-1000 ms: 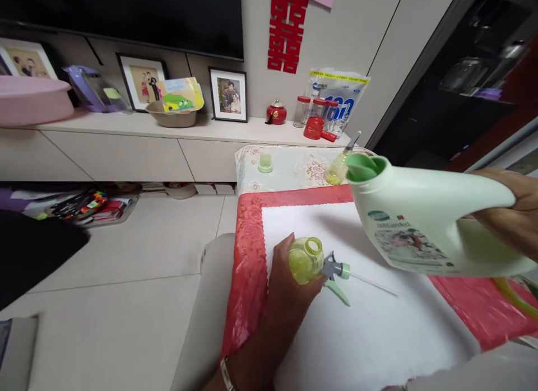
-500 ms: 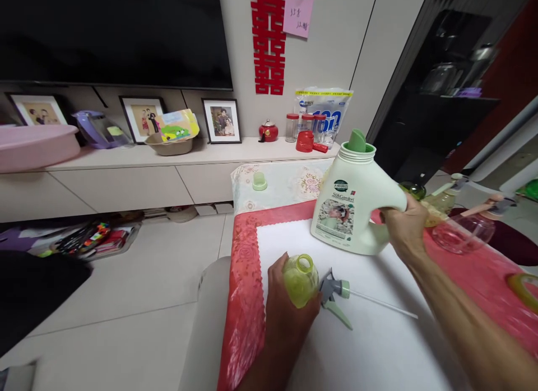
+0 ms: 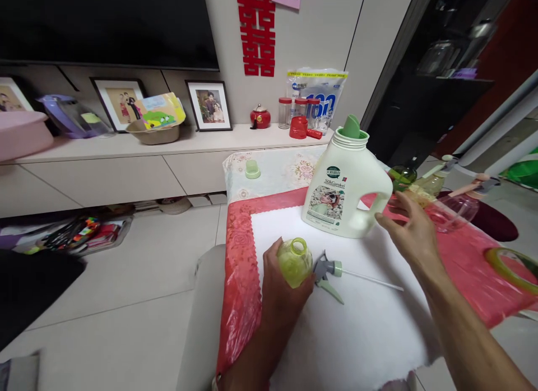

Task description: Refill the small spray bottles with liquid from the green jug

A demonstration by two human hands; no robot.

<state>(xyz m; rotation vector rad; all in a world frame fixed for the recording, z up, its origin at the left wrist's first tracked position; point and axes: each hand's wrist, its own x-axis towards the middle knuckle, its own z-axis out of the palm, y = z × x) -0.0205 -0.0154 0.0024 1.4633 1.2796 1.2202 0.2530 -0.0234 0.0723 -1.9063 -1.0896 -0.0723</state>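
Note:
My left hand (image 3: 283,293) is wrapped round a small yellow-green spray bottle (image 3: 295,265), its mouth uncovered and facing up. Beside that bottle lies a grey and green trigger spray head (image 3: 330,270), its thin white tube pointing right across the white cloth (image 3: 357,324). A big pale green detergent jug (image 3: 330,181) with a green pouring spout stands upright on the cloth's far part. Just right of the jug's handle is my right hand (image 3: 412,228), fingers apart and holding nothing. The pale green jug cap (image 3: 252,169) sits on the floral tablecloth at the far left.
Several spray bottles, one pink (image 3: 460,206), stand on the red table cover at right, with a roll of yellow tape (image 3: 510,268). Behind the table, a low cabinet (image 3: 205,139) bears photo frames, a basket (image 3: 155,132), red-lidded jars and a white bag (image 3: 319,94).
My right hand has let go of the jug's handle and drawn back to the right, fingers spread. The left hand still holds the bottle. The view has shifted slightly.

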